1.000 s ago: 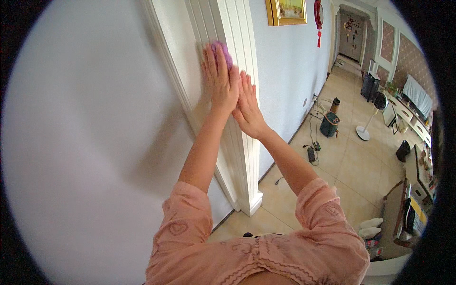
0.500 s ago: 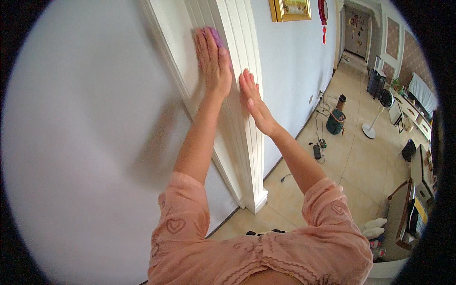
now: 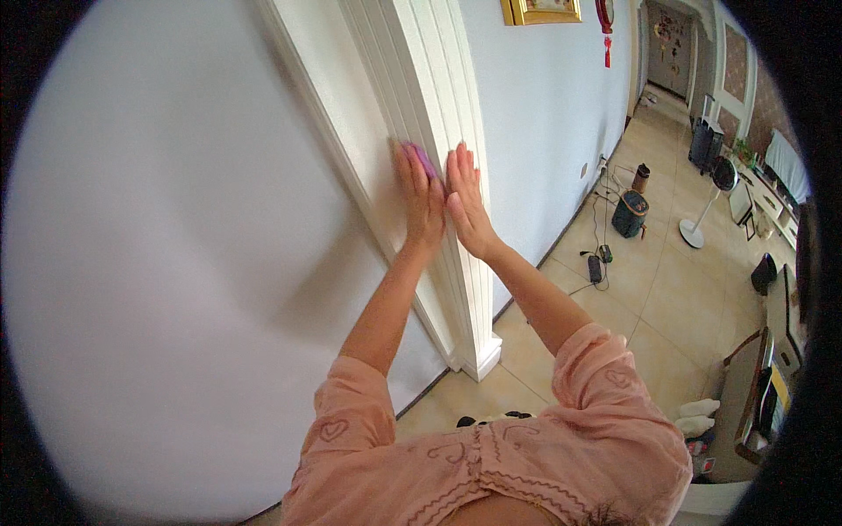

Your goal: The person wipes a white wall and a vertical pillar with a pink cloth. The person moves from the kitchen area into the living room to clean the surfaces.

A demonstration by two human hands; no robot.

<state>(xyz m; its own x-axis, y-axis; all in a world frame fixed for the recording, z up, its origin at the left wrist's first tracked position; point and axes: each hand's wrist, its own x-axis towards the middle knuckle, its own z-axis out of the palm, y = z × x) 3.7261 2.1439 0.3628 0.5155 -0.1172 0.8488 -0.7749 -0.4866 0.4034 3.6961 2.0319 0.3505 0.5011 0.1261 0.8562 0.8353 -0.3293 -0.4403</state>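
A white fluted pillar (image 3: 412,83) runs up the wall in front of me. My left hand (image 3: 423,206) lies along its left side, pressing a purple cloth (image 3: 421,159) against the surface. Most of the cloth is hidden under the fingers; only a strip shows beside the fingertips. My right hand (image 3: 469,206) rests flat on the pillar's right face, fingers stretched upward and holding nothing. The two hands are close together at about the same height.
Pale wall (image 3: 175,219) fills the left. On the tiled floor to the right are a dark green bin-like container (image 3: 630,215), cables with a black adapter (image 3: 595,269), a standing fan (image 3: 692,233) and a suitcase (image 3: 704,145). A gold picture frame (image 3: 544,12) hangs beyond the pillar.
My left hand has slid down the pillar with the purple cloth, coming nearer to my right hand. The right hand stays on the pillar, and the view has shifted slightly.
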